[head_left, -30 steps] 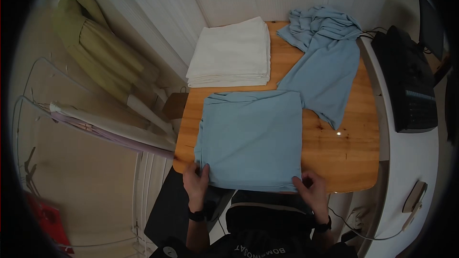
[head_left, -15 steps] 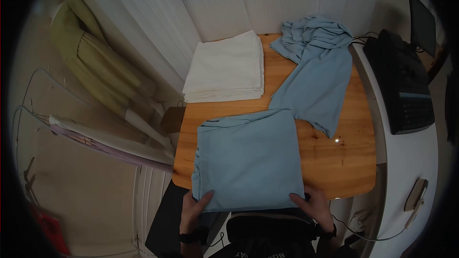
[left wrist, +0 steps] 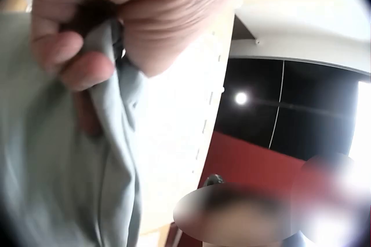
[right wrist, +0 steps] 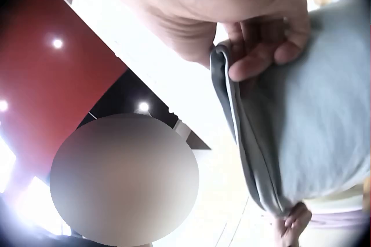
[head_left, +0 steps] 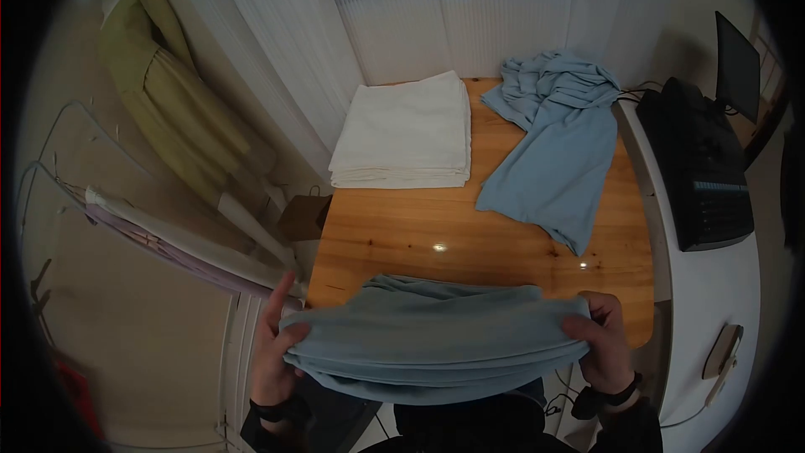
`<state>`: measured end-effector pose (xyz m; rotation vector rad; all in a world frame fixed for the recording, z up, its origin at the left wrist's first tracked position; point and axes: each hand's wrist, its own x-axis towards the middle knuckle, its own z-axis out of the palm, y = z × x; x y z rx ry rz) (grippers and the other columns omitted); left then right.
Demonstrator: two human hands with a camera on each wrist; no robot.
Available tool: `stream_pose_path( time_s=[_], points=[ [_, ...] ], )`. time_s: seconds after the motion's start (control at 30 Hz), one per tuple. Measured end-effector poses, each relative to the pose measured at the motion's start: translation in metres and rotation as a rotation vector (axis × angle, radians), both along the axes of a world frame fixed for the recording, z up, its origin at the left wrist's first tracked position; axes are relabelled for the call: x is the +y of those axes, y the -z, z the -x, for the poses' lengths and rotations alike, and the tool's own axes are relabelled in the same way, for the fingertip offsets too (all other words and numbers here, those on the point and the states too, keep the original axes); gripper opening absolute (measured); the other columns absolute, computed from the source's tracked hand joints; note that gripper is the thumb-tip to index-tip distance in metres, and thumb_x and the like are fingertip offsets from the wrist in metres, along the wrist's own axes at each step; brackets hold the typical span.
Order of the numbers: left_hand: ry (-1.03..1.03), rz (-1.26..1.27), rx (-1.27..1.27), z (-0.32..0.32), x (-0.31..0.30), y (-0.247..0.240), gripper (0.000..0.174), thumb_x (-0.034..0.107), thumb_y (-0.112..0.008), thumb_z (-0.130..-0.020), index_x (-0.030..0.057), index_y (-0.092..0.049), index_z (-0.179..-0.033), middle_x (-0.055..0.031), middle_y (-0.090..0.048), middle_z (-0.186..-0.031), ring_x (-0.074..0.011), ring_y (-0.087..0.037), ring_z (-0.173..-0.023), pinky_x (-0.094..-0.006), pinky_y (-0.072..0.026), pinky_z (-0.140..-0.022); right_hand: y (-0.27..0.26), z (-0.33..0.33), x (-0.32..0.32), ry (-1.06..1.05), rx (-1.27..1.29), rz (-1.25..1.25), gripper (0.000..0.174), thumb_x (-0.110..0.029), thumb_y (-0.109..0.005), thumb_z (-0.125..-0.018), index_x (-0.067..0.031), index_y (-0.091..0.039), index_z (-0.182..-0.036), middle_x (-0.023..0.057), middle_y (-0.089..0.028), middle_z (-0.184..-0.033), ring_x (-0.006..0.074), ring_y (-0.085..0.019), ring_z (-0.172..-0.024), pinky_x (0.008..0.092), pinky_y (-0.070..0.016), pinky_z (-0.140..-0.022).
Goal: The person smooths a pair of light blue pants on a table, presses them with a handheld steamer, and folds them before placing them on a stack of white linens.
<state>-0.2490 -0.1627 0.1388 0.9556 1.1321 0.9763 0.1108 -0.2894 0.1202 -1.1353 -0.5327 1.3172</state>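
A folded blue cloth (head_left: 436, 335) is held up at the table's near edge in the head view, its layered edge facing the body. My left hand (head_left: 275, 352) grips its left end, thumb on top. At the right end my right hand (head_left: 605, 342) pinches it in the same way. The left wrist view shows the left hand (left wrist: 116, 21) with fingers curled round the grey-looking cloth (left wrist: 64, 160). In the right wrist view the right hand (right wrist: 232, 9) pinches the layered edge of the cloth (right wrist: 324, 108) between thumb and fingers.
A white folded stack (head_left: 402, 130) lies at the table's back left, a loose blue cloth (head_left: 549, 168) at the back right. Right of the wooden table (head_left: 402, 239) is a white counter (head_left: 713, 285) with a black device (head_left: 700, 168). A clothes rack (head_left: 168, 256) stands left.
Both hands have lifted the near edge of the folded blue cloth off the table and moved farther apart. The cloth has come toward the body, uncovering the wood behind it.
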Motion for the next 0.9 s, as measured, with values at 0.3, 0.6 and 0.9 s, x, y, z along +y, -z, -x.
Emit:
stream_pose_path(
  time_s=[0.3, 0.6, 0.9],
  points=[
    [0.162, -0.463, -0.033, -0.046, 0.242, -0.102, 0.044, 0.027, -0.054, -0.100, 0.0040, -0.058, -0.137, 0.0055, -0.053, -0.083, -0.0050, -0.045, -0.065, -0.0201, -0.0369, -0.058, -0.093, -0.037, 0.213, 0.132, -0.246, -0.447, 0.021, -0.028, -0.067, -0.096, -0.0080, -0.065, -0.093, 0.0009, -0.061, -0.094, 0.0103, -0.055, -0.088, 0.0312, -0.0456, -0.089],
    [0.129, -0.557, 0.392, -0.046, 0.343, -0.019, 0.034, 0.024, -0.062, -0.095, 0.0131, -0.067, -0.127, 0.0028, -0.062, -0.087, -0.0071, -0.054, -0.073, -0.0250, -0.0438, -0.058, 0.007, -0.051, 0.329, 0.112, -0.468, -0.223, 0.025, -0.033, -0.068, -0.097, -0.0083, -0.067, -0.099, -0.0022, -0.062, -0.087, 0.0085, -0.058, -0.085, 0.0287, -0.0485, -0.085],
    [-0.084, -0.630, 0.720, -0.027, 0.409, 0.243, 0.037, 0.031, -0.067, -0.093, 0.0038, -0.070, -0.119, -0.0107, -0.071, -0.091, -0.0238, -0.067, -0.077, -0.0396, -0.0547, -0.070, 0.180, -0.045, 0.343, -0.155, -0.827, 0.149, 0.037, -0.035, -0.071, -0.091, 0.0004, -0.070, -0.080, 0.0114, -0.070, -0.075, 0.0191, -0.069, -0.068, 0.0353, -0.0541, -0.066]
  ],
)
